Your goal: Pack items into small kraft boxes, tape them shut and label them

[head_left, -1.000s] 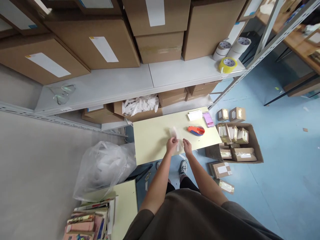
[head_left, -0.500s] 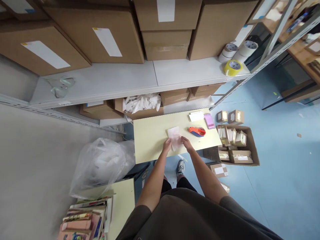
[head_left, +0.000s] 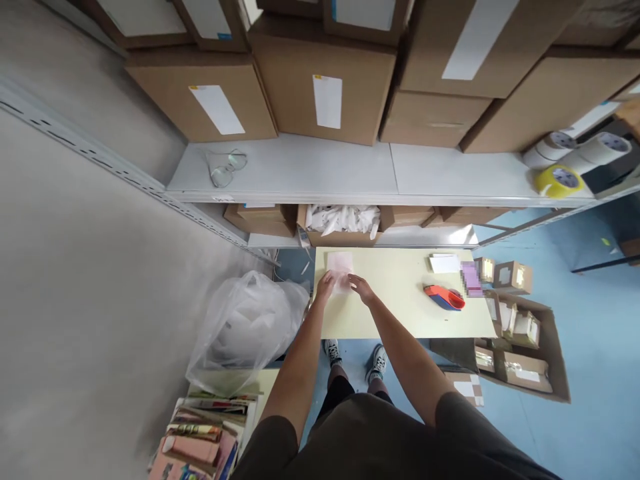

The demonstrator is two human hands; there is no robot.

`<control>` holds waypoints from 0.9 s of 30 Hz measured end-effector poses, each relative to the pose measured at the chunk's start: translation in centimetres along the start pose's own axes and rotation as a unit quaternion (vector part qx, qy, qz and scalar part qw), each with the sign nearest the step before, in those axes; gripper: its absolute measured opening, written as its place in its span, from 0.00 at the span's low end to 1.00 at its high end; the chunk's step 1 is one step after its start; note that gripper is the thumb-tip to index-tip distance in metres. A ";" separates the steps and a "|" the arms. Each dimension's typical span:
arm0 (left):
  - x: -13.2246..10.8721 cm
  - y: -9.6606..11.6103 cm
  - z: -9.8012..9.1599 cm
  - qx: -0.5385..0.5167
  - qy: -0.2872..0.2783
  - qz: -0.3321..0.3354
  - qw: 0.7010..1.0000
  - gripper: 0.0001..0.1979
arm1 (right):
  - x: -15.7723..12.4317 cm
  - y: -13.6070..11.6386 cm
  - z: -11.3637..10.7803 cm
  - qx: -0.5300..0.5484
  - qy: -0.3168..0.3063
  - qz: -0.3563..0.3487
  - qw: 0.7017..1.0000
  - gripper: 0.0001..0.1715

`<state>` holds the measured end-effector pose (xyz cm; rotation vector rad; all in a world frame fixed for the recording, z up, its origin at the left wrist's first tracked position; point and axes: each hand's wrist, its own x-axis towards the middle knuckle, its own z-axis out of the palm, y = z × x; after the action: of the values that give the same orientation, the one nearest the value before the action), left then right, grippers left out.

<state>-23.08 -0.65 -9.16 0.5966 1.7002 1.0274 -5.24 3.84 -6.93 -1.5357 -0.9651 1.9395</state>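
Observation:
A thin pale pink sheet or flat pouch (head_left: 340,263) lies near the left end of the pale yellow table (head_left: 390,320); its exact kind is hard to make out. My left hand (head_left: 326,285) grips its left edge with closed fingers. At its lower right edge, the bent fingers of my right hand (head_left: 361,288) hold the sheet. Well to the right of my hands rests an orange and blue tape dispenser (head_left: 444,297). Behind it are a white stack of paper (head_left: 444,263) and a purple, blurred-out item (head_left: 471,279).
A grey shelf (head_left: 320,170) with cartons, glasses (head_left: 228,168) and tape rolls (head_left: 558,181) spans the back. On the left bulges a clear plastic bag (head_left: 250,327) beside stacked books (head_left: 195,443). An open carton (head_left: 557,360) of small boxes stands right on the floor.
My hands and the pink sheet have shifted left along the table, away from the tape dispenser. The whole view has turned, so the shelf and table appear further right.

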 end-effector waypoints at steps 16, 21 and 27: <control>-1.9 5.5 -8.4 0.092 0.067 0.075 0.991 0.24 | -1.2 -5.5 4.3 -0.165 0.019 -0.147 0.975 0.35; -6.9 9.0 -8.7 0.079 0.095 0.098 0.987 0.28 | -3.9 -7.9 3.3 -0.227 -0.002 -0.221 0.949 0.40; -16.6 9.9 -8.3 0.046 0.203 0.131 0.969 0.30 | -7.6 -11.0 2.7 -0.299 -0.075 -0.344 0.887 0.42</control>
<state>-25.68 -11.51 8.66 0.7212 2.0732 1.3345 -6.47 4.58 6.64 -1.0690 -1.9900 1.3041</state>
